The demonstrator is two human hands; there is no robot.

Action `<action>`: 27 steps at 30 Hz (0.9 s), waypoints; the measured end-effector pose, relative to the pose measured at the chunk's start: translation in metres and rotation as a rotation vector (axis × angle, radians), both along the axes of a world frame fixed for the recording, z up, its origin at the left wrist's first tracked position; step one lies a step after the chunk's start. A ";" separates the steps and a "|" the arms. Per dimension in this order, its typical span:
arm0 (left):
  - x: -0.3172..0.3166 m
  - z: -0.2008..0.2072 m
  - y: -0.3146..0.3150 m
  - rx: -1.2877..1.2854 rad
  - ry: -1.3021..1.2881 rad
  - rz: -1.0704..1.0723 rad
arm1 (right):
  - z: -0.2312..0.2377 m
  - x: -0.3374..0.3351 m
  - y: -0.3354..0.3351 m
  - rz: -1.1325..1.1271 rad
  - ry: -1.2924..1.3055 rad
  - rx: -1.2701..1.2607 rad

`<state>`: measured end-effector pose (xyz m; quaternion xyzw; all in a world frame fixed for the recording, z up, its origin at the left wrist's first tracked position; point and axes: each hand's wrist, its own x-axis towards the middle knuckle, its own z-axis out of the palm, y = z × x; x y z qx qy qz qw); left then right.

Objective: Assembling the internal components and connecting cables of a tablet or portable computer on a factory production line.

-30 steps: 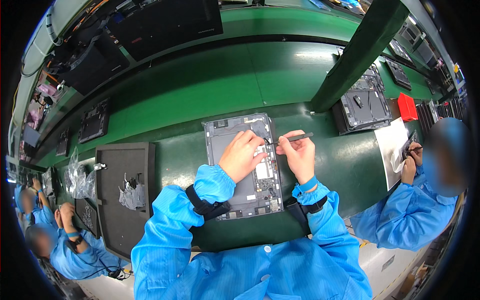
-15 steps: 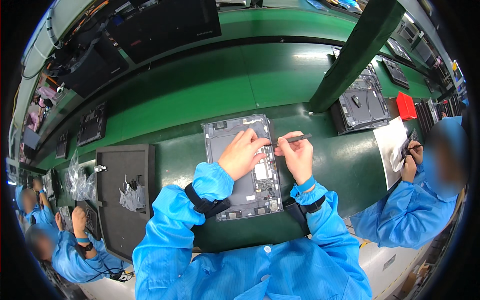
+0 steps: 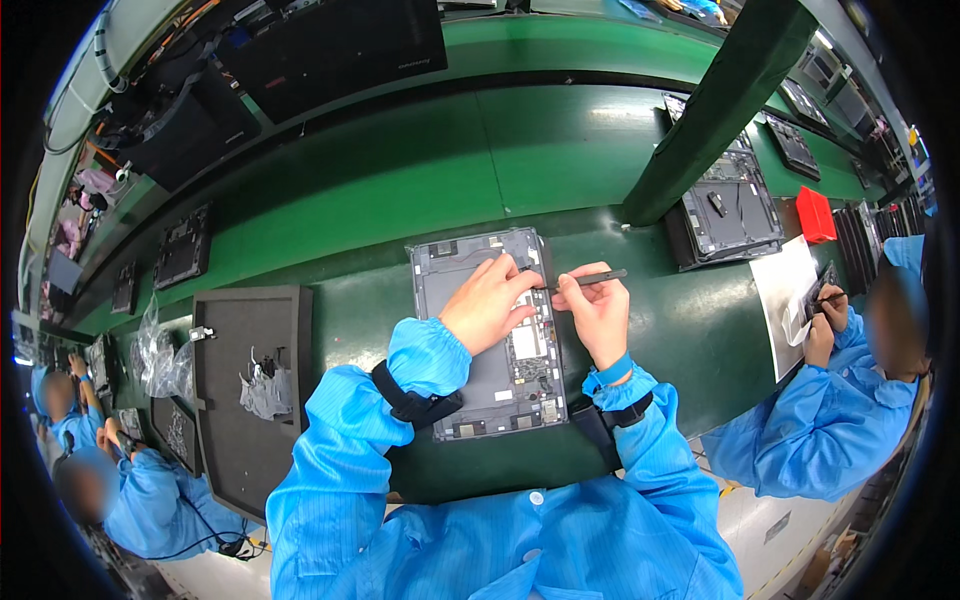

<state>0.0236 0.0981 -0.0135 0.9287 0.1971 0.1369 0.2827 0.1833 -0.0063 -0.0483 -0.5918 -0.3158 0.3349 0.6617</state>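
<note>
An opened laptop base lies in front of me on the green bench, its circuit board and small parts exposed along the right side. My left hand rests over its upper middle, with fingers and thumb apart and fingertips on the board area. At the base's right edge, my right hand pinches a slim black pen-like tool. The tool's thin end points left toward the left fingertips. What lies under those fingertips is hidden, and I cannot tell whether the tip touches anything.
A dark foam-lined tray with small grey parts stands at left, beside clear plastic bags. At right are stacked laptop bases, a green post, a red bin and a co-worker. Other people work at far left.
My hands and the black tool hold almost the same pose; the whole view has shifted slightly. At far left, a co-worker's raised hand has come down.
</note>
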 end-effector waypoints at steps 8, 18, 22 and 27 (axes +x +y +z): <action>0.001 -0.003 0.003 0.018 0.022 -0.001 | 0.003 0.002 -0.002 0.058 -0.035 -0.056; 0.000 -0.001 0.006 -0.021 0.033 -0.005 | 0.034 0.024 -0.018 0.149 -0.512 -0.132; 0.001 -0.001 0.006 -0.053 0.062 0.011 | 0.041 0.026 -0.015 0.303 -1.138 -0.097; 0.001 -0.001 0.005 -0.090 0.092 0.042 | 0.039 0.019 -0.009 0.266 -1.311 -0.020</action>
